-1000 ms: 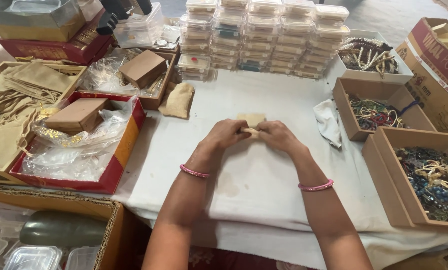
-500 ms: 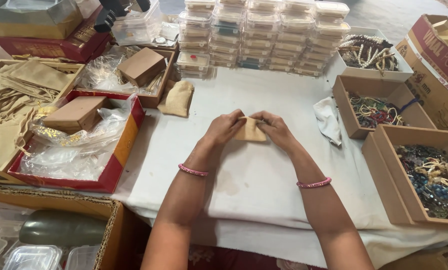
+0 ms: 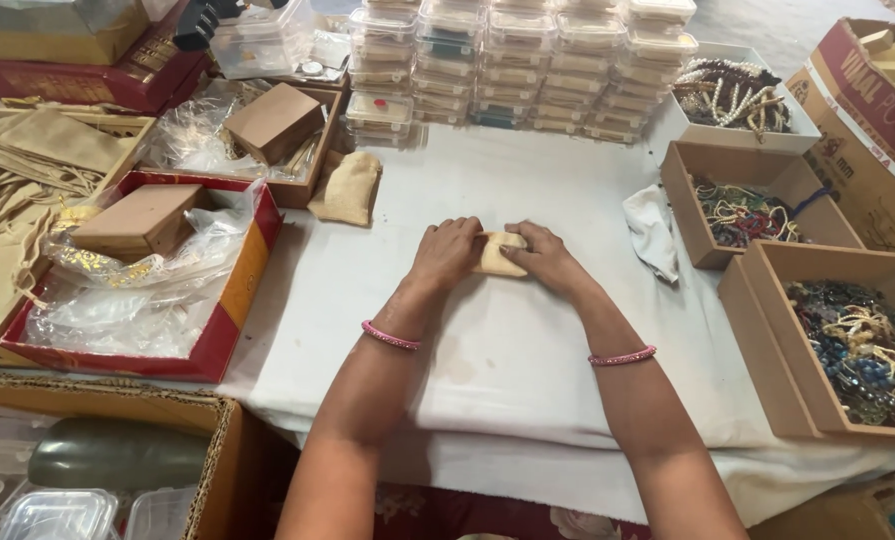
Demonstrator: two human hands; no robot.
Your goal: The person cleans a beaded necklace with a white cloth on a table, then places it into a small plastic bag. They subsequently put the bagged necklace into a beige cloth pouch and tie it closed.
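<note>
A small tan cloth pouch [image 3: 497,255] lies on the white cloth-covered table [image 3: 497,350], held between both hands. My left hand [image 3: 447,250] grips its left end and my right hand [image 3: 545,258] grips its right end, fingers curled over it. Only the pouch's middle shows between the fingers. Each wrist wears a pink bangle. A second, fuller tan pouch [image 3: 348,188] lies apart on the cloth, up and to the left of my left hand.
Stacks of clear plastic boxes [image 3: 527,60] line the far edge. Brown trays of beaded jewellery [image 3: 867,345] stand at right, with a white rag [image 3: 651,230] beside them. At left, a red tray [image 3: 222,310] holds a brown box and plastic wrap; flat pouches [image 3: 27,160] lie beyond.
Both hands have brought the pouch slightly nearer and lower onto the cloth, closing more tightly over its ends. Nothing else has moved.
</note>
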